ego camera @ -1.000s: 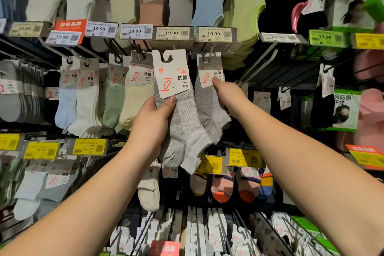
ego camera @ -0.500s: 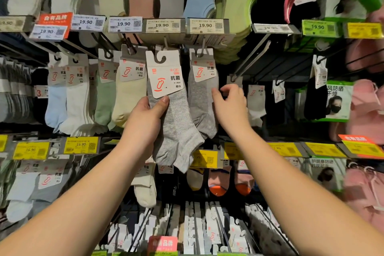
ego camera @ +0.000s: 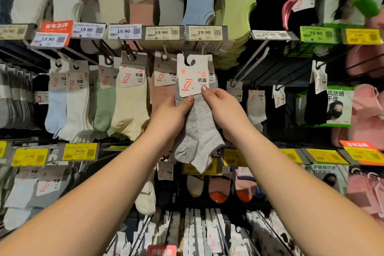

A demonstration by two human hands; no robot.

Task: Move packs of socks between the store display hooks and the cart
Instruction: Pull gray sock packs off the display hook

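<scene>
Head view: grey sock pack (ego camera: 196, 129) held up in front of the display hooks, its white header card (ego camera: 192, 78) raised to a hook (ego camera: 202, 51) under a 19.90 price tag (ego camera: 204, 33). The left hand (ego camera: 171, 114) pinches the pack at the card's lower edge, thumb on the front. The right hand (ego camera: 225, 108) pinches the card's lower right corner (thumb tip on the card). Pink socks (ego camera: 161, 91) hang just beside it; yellow socks (ego camera: 129, 108) further left.
</scene>
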